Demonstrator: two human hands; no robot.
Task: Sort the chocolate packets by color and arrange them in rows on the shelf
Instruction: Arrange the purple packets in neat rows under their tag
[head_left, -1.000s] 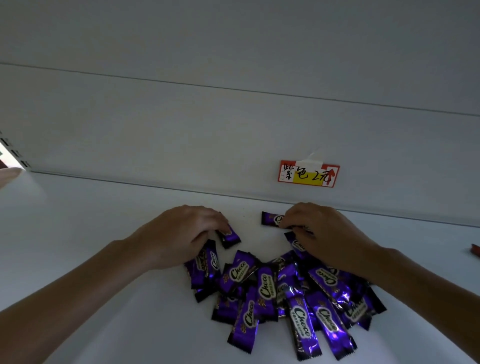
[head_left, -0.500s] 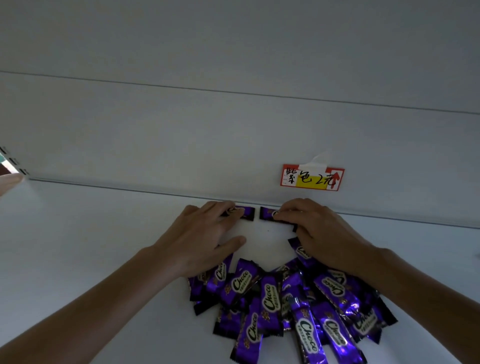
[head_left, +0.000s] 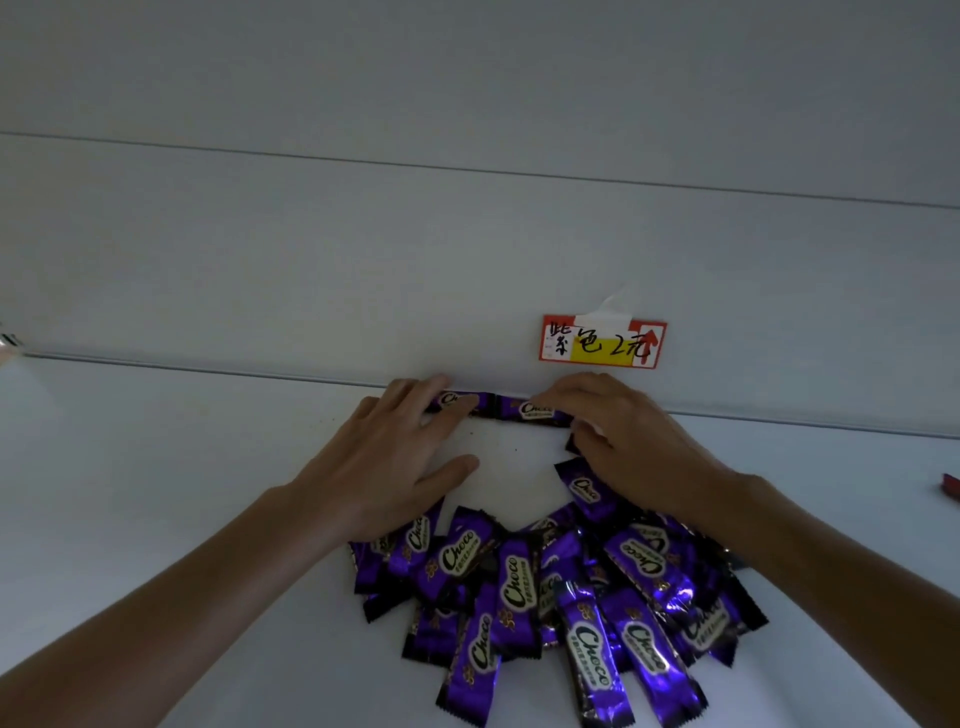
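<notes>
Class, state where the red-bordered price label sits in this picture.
In the head view, the price label is taped to the shelf's back wall, right of centre, just above the right hand.

Bare left hand (head_left: 384, 467), bare right hand (head_left: 634, 441); forearms (head_left: 182, 597) uncovered to frame edge.

A pale shelf (head_left: 156, 493) was seen under dim, bluish light, with a few dark specks near its middle. At its far edge a plain white back panel (head_left: 363, 260) was met along a thin dark joint, and higher up the panel was crossed by a fine horizontal seam (head_left: 467, 169). A red-bordered label (head_left: 602, 343) with a yellow patch, handwritten characters and a red arrow was fixed right of centre by clear tape (head_left: 608, 314). A bright patch (head_left: 8, 343) was shown at the far left edge, and a small red object (head_left: 951, 487) was cut off at the right.
</notes>
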